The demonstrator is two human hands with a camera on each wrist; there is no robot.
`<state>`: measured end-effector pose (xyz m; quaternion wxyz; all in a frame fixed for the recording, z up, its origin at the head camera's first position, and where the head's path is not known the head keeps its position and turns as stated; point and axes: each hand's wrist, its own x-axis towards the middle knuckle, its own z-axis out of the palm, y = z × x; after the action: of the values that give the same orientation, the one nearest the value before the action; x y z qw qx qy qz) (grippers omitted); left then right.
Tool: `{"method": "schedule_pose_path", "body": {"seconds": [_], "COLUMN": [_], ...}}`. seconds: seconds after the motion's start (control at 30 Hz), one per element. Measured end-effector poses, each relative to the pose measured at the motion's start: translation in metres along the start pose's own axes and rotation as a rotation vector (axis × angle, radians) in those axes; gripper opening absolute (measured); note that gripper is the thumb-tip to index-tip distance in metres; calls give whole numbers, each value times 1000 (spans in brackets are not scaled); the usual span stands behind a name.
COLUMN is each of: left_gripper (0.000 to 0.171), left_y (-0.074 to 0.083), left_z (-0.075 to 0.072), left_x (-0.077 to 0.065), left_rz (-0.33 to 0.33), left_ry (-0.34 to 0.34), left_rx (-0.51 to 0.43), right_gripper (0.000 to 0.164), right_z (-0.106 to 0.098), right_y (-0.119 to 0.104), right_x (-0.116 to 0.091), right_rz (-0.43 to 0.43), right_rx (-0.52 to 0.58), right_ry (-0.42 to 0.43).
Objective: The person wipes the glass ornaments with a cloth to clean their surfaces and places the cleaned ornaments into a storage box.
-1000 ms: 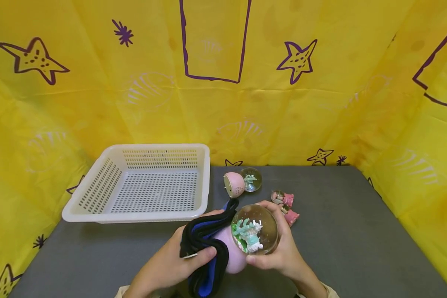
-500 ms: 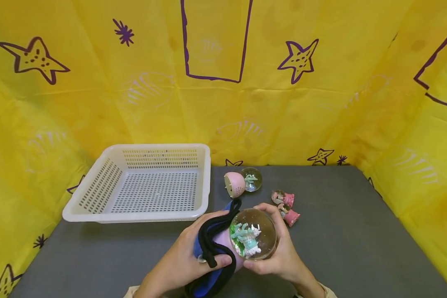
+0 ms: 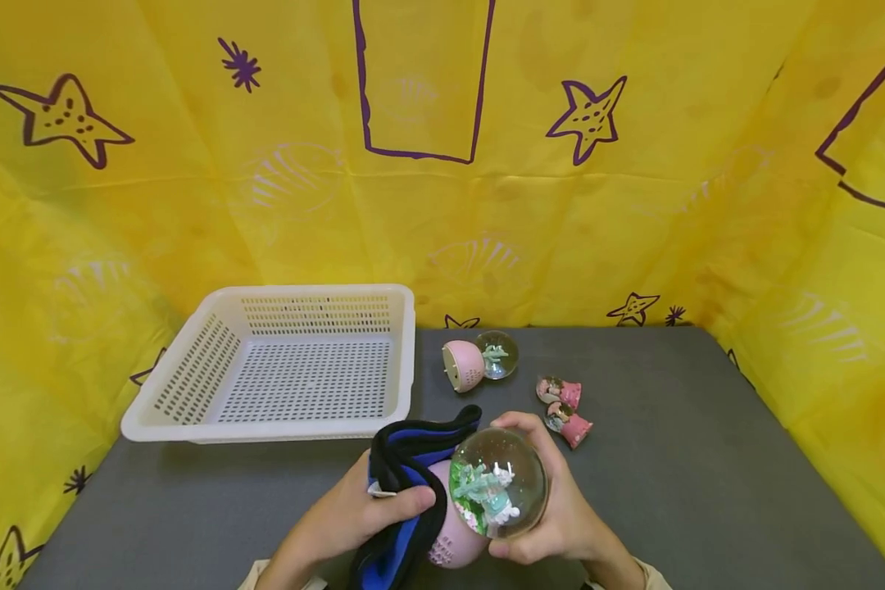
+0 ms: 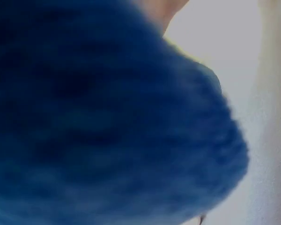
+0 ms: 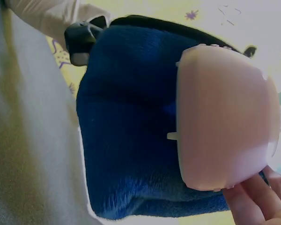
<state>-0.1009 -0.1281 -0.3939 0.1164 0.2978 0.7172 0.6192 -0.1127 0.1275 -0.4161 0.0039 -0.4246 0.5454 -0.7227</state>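
In the head view, a snow globe with a pink base (image 3: 460, 537) and a clear ball is held low over the table's near side. Inside the ball (image 3: 512, 467) are a white animal figure and green cactus shapes. My right hand (image 3: 556, 508) grips the ball from the right. My left hand (image 3: 357, 512) holds a folded blue cloth with black edging (image 3: 394, 553) against the base. The right wrist view shows the cloth (image 5: 126, 103) behind the base's underside, where small feet stick out. Blurred blue cloth (image 4: 107, 117) fills most of the left wrist view.
A white perforated plastic basket (image 3: 265, 432) stands at the back left. Beside it, a similar pink-based snow globe (image 3: 465, 365) lies on its side. Two small pink snow globes, one (image 3: 569, 395) behind the other (image 3: 577, 429), lie to the right on the grey table (image 3: 693, 459).
The held snow globe has come slightly down and left. My left hand has shifted the cloth over the base, first rightward, then back left, leaving more of the pink base showing. The other things stay put.
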Motion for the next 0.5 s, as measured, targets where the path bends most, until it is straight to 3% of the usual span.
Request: {"method": "schedule_pose_path", "body": {"seconds": [0.13,0.3,0.5], "left_gripper": [57,67,42], "left_y": [3,6,8], "left_z": [5,9,12], "left_x": [-1,1,3], "left_rz": [29,125,44], "left_ry": [-25,43,129], "left_rx": [68,194,120], "right_gripper": [92,93,96], "right_z": [-1,1,1], "right_y": [0,-1,-1], "right_x": [0,0,0], "right_rz": [26,36,12], "right_rx": [54,44,-47], "right_ry": [39,30,-2]}}
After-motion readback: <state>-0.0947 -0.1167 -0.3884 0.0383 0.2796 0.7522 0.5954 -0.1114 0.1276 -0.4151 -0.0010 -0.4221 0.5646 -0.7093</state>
